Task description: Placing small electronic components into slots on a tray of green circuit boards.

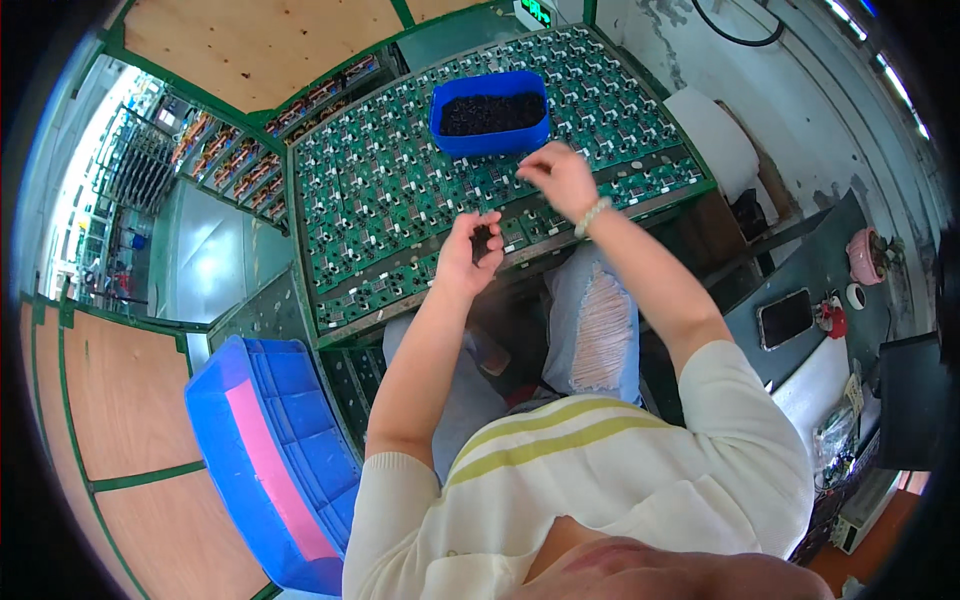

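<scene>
Rows of green circuit boards with small metal and white components cover the tabletop before me. On top of them stands a blue plastic bin holding many small black parts. My left hand is above the table's near edge, palm up with fingers curled; a dark patch in its palm looks like a few of the same black parts. Just below the bin's right corner, my right hand hovers over the boards with thumb and fingertips pinched together. What lies in that pinch is too small to make out.
A big blue crate with a pink strip sits at lower left. Racks of boards stand beyond the table's left side. On a side table at right are a phone, a pink plant pot and a dark monitor.
</scene>
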Action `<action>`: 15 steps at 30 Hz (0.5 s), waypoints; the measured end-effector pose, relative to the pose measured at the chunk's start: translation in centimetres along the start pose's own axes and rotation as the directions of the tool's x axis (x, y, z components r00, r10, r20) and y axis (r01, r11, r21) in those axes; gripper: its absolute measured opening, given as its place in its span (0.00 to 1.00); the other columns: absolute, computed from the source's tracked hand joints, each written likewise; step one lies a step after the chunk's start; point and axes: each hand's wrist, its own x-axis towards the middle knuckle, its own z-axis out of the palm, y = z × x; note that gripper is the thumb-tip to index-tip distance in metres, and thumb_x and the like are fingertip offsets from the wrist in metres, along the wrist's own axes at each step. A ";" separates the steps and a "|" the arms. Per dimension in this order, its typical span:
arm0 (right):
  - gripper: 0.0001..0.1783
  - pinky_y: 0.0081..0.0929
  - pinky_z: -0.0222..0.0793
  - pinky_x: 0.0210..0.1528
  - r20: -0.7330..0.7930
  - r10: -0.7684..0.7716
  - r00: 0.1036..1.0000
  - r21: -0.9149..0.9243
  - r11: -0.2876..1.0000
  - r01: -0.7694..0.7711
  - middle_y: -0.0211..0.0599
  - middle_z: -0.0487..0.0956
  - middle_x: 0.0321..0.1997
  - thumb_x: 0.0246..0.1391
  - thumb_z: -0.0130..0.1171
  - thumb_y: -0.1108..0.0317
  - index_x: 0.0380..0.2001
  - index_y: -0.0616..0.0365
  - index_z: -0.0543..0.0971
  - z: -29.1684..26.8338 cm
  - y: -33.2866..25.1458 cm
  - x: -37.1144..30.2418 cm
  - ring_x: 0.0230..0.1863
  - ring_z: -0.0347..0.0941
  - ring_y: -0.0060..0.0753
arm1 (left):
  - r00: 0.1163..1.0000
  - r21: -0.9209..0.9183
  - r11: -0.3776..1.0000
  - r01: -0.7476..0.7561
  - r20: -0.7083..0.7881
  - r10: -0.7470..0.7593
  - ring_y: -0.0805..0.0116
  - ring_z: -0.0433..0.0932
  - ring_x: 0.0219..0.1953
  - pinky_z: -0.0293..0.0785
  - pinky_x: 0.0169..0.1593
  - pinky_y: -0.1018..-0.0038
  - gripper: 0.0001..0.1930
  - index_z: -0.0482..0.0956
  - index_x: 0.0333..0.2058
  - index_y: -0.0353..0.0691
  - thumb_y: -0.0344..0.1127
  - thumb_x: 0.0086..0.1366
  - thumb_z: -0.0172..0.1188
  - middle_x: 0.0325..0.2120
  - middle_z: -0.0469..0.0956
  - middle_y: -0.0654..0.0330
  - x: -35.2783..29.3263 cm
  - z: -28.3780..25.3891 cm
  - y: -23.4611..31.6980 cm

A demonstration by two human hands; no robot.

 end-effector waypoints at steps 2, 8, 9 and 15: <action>0.09 0.35 0.69 0.38 0.076 -0.045 0.996 -0.228 0.972 0.061 0.38 0.76 0.28 0.41 0.63 0.62 0.22 0.56 0.80 -0.3 3.1 1.3 0.35 0.73 0.41 | 0.996 -0.037 0.999 -0.021 0.081 0.024 0.74 0.64 0.21 0.54 0.14 0.83 0.15 0.70 0.42 0.30 0.36 0.62 0.48 0.25 0.69 0.60 0.3 -0.7 0.6; 0.04 0.35 0.70 0.41 0.313 -0.267 0.911 -0.348 0.860 0.372 0.37 0.73 0.30 0.44 0.57 0.68 0.21 0.55 0.79 0.9 5.3 1.7 0.38 0.71 0.40 | 0.995 0.058 0.998 -0.023 0.098 0.017 0.72 0.65 0.23 0.55 0.15 0.82 0.16 0.68 0.46 0.29 0.29 0.61 0.44 0.26 0.69 0.58 0.8 -1.6 0.9; 0.04 0.36 0.70 0.41 0.341 -0.247 0.907 -0.380 0.846 0.374 0.37 0.73 0.30 0.44 0.56 0.68 0.21 0.55 0.79 0.9 5.2 1.8 0.38 0.72 0.39 | 0.996 0.074 0.996 -0.041 0.086 0.034 0.72 0.65 0.22 0.55 0.15 0.83 0.14 0.69 0.45 0.30 0.31 0.62 0.45 0.26 0.69 0.59 0.8 -1.6 1.0; 0.05 0.36 0.69 0.42 0.448 -0.266 0.853 -0.372 0.813 0.448 0.38 0.73 0.30 0.44 0.55 0.68 0.20 0.56 0.79 1.0 5.3 2.8 0.38 0.72 0.40 | 0.996 0.109 0.993 -0.053 0.079 0.045 0.77 0.65 0.22 0.55 0.15 0.85 0.11 0.71 0.38 0.32 0.36 0.64 0.53 0.26 0.70 0.60 1.3 -1.0 1.0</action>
